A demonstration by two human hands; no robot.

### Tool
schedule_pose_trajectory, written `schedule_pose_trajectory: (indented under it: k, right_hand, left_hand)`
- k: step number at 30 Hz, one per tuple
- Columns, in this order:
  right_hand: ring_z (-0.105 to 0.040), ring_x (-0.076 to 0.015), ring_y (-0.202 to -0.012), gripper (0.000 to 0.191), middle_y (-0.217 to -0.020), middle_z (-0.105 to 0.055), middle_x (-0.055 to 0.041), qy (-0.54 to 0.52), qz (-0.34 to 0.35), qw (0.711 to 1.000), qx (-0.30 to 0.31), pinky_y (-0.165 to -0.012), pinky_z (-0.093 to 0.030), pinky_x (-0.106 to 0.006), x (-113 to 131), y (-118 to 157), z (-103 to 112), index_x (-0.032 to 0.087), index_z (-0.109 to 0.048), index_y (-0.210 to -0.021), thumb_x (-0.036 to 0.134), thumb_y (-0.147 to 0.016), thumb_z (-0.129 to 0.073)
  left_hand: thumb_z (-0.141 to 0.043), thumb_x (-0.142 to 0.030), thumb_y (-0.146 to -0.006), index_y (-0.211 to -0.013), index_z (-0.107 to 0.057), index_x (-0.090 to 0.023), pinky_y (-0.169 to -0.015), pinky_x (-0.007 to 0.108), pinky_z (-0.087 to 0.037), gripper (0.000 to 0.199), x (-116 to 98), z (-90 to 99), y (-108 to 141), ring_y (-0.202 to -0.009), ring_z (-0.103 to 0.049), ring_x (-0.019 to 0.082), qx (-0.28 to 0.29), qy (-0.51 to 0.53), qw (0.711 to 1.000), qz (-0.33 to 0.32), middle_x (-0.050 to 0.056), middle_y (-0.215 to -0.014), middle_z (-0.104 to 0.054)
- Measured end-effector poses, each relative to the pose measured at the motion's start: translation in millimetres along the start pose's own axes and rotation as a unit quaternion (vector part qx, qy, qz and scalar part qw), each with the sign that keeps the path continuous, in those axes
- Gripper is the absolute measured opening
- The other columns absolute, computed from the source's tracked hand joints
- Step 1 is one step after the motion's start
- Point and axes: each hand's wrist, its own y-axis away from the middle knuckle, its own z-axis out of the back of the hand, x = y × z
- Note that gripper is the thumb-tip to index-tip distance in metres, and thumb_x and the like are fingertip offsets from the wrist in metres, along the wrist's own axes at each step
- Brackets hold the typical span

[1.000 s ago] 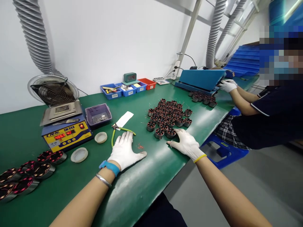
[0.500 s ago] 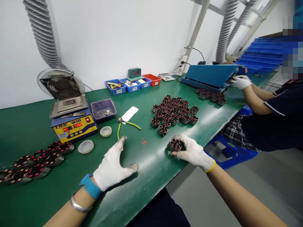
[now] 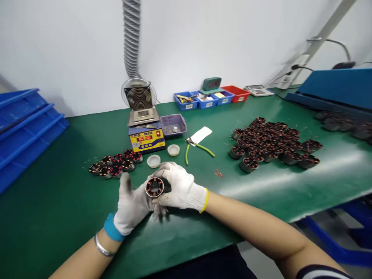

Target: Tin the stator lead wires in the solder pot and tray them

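Observation:
A round motor stator (image 3: 154, 187) with copper windings is held over the front of the green table (image 3: 232, 209). My right hand (image 3: 180, 186), in a white glove with a yellow cuff, grips it from the right side. Against its left side rests my gloved left hand (image 3: 133, 203), thumb raised and fingers spread, partly behind the stator. Thin wire ends stick out near my right fingertips. Green-handled cutters (image 3: 200, 146) lie open beyond my hands, beside a white paper slip (image 3: 202, 134).
Stators with red and copper tops (image 3: 116, 171) stand at the left, a larger group (image 3: 266, 141) at the right. Behind are a yellow-fronted solder pot (image 3: 147, 140), a purple bin (image 3: 173, 124), two small dishes (image 3: 173, 150) and blue trays (image 3: 26, 124). Wire scraps (image 3: 218, 173) lie near the cutters.
The view has swung left. My right hand has brought the stator from the table's right front across to my left hand, which now touches it.

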Motion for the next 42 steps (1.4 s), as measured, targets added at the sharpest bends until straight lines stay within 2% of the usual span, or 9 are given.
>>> schedule_pose_trajectory:
  k: [4,9,14,20,25,30,33,36,42]
  right_hand:
    - [-0.052,-0.0267,-0.114,0.064,-0.115,-0.059,-0.006,-0.051,-0.016,0.999,0.005,-0.097,-0.043,-0.04,-8.3,0.9,-0.8,0.023,-0.068,-0.109,0.037,-0.051,-0.088]
    - [-0.054,-0.0264,-0.116,0.075,-0.124,-0.057,-0.0089,-0.258,-0.002,0.96,0.104,-0.102,-0.042,-0.04,-30.4,1.3,12.4,0.019,-0.061,-0.12,0.047,-0.055,-0.084]
    - [-0.059,-0.0247,-0.11,0.064,-0.115,-0.063,-0.011,-0.381,0.031,0.92,0.091,-0.098,-0.046,-0.038,-37.6,-0.1,15.1,0.013,-0.062,-0.113,0.067,-0.077,-0.063]
    - [-0.063,-0.0207,-0.091,0.024,-0.089,-0.066,-0.0065,-0.302,-0.047,0.952,0.03,-0.079,-0.051,-0.032,-21.8,3.3,17.4,0.015,-0.063,-0.08,0.038,-0.084,-0.059]
    - [-0.06,-0.0212,-0.1,0.015,-0.085,-0.064,-0.0063,-0.129,0.082,0.988,-0.002,-0.09,-0.048,-0.037,-6.6,5.4,33.9,0.018,-0.059,-0.072,0.022,-0.085,-0.054]
    - [-0.058,-0.0213,-0.104,0.01,-0.084,-0.064,-0.004,0.058,0.242,0.968,-0.011,-0.104,-0.041,-0.047,9.8,9.4,53.5,0.021,-0.06,-0.081,0.018,-0.087,-0.052]
    - [-0.06,-0.0233,-0.102,0.009,-0.083,-0.064,-0.0036,0.126,0.288,0.948,-0.042,-0.103,-0.041,-0.05,19.1,9.8,64.2,0.023,-0.06,-0.089,0.017,-0.085,-0.055]
    - [-0.06,-0.0249,-0.101,0.015,-0.085,-0.065,-0.0041,0.147,0.322,0.933,-0.071,-0.103,-0.04,-0.051,28.6,8.9,67.6,0.026,-0.058,-0.096,0.016,-0.084,-0.056]
    - [-0.06,-0.0237,-0.102,0.011,-0.084,-0.064,-0.0043,0.145,0.353,0.924,-0.002,-0.103,-0.042,-0.047,26.4,8.8,59.1,0.024,-0.058,-0.094,0.018,-0.088,-0.052]
  left_hand:
    - [-0.007,-0.093,-0.067,-0.132,-0.045,-0.01,-0.039,0.024,-0.035,0.112,-3.4,-2.0,-7.7,-0.044,-0.048,0.015,0.041,0.226,0.967,0.113,0.005,-0.067,-0.058]
    - [-0.011,-0.099,-0.056,-0.131,-0.046,-0.011,-0.042,0.025,-0.033,0.121,-8.4,-3.5,-7.3,-0.048,-0.046,0.014,-0.026,0.281,0.951,0.126,0.01,-0.08,-0.062]
    - [-0.019,-0.101,-0.052,-0.13,-0.048,-0.012,-0.04,0.022,-0.028,0.121,-7.1,-2.5,-4.6,-0.05,-0.047,0.015,0.001,0.312,0.944,0.111,0.008,-0.075,-0.061]
    - [-0.023,-0.101,-0.05,-0.117,-0.056,-0.013,-0.045,0.023,-0.037,0.115,-9.0,-5.1,-1.4,-0.058,-0.052,0.016,0.063,0.335,0.933,0.113,0.009,-0.085,-0.062]
    - [-0.023,-0.09,-0.072,-0.102,-0.057,-0.013,-0.055,0.03,-0.051,0.089,-6.5,-7.8,-5.6,-0.068,-0.065,0.023,0.029,0.287,0.951,0.113,0.011,-0.084,-0.066]
    - [-0.041,-0.074,-0.082,-0.086,-0.06,-0.01,-0.033,0.02,-0.033,0.067,-0.4,-22.4,-5.6,-0.038,-0.053,0.014,0.148,0.202,0.95,0.189,0.009,-0.061,-0.064]
    - [-0.071,-0.045,-0.074,-0.082,-0.062,-0.013,-0.056,0.024,-0.05,0.033,-6.5,-28.1,-4.3,-0.062,-0.062,0.014,-0.015,0.33,0.942,0.063,0.004,-0.073,-0.065]
    - [-0.068,-0.041,-0.076,-0.061,-0.058,-0.013,-0.07,0.027,-0.05,0.033,-10.5,-29.1,-9.6,-0.07,-0.061,0.015,-0.149,0.411,0.899,-0.019,0.004,-0.065,-0.061]
    - [-0.066,-0.044,-0.078,-0.077,-0.064,-0.013,-0.068,0.027,-0.043,0.032,-2.7,-39.6,-16.0,-0.059,-0.052,0.011,0.054,0.352,0.929,0.106,0.0,-0.067,-0.06]
